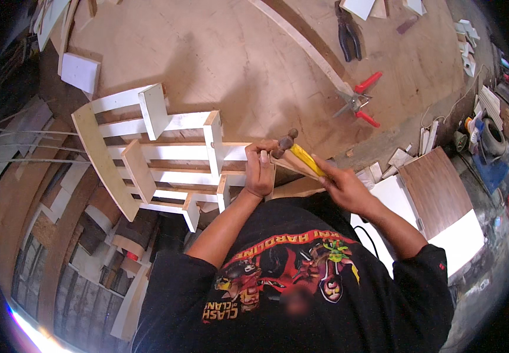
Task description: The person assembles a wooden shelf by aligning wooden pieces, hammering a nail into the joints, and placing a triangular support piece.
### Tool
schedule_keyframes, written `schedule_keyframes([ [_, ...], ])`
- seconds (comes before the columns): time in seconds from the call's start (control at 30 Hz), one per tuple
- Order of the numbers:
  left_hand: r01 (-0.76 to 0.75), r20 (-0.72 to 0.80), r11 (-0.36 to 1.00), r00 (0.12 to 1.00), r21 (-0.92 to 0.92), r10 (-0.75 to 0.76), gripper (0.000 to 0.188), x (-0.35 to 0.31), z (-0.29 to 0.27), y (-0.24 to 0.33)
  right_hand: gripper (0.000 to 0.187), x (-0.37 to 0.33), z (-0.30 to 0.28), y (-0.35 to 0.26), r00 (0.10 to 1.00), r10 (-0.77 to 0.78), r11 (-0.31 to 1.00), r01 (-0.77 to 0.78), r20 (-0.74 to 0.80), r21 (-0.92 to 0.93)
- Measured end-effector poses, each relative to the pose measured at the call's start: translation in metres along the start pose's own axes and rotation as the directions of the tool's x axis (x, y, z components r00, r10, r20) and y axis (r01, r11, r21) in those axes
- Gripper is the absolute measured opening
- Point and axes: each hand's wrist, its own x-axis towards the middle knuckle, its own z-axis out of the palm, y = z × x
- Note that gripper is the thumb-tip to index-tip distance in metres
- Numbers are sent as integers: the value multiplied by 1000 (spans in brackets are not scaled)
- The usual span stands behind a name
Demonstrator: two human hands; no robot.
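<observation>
A hammer (305, 159) with a yellow handle and a dark metal head is gripped in my right hand (347, 187). Its head is beside the fingertips of my left hand (258, 170). The left fingers are bent and pressed together at the right end of a white slatted wooden frame (175, 153); whatever they pinch is too small or hidden to make out. Short upright boards, such as a white one (214, 141) and a bare-wood one (138, 170), cross the frame's long slats. A pale end board (105, 162) closes its left side.
On the brown worktable (254, 70) lie red-handled cutters (360, 101), dark-handled pliers (348, 35) and a long wooden strip (301, 41). A white block (80, 72) is at the far left. A brown-and-white panel (436, 188) stands at right. Wood offcuts (104, 235) pile up at lower left.
</observation>
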Motion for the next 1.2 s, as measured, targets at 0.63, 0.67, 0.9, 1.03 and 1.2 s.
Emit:
schedule_keyframes([
  [0.63,12,14,992,1000,123,-14,30,1,-4,1,54,3,-9,0,995,81,993,-76,56,-89],
  [0.67,13,14,992,1000,125,-15,30,0,-5,3,54,4,-9,-1,995,80,993,-75,57,-87],
  [0.9,16,23,989,1000,147,-19,32,1,-5,4,55,6,-9,-1,999,40,999,-40,3,-4],
  [1.03,0,21,999,1000,-50,1,31,2,0,-1,57,32,-21,-1,991,-71,978,48,-109,-202],
  [1.2,-1,78,1000,997,21,-1,38,5,-5,6,66,88,-16,6,951,-47,944,-58,-306,-326],
])
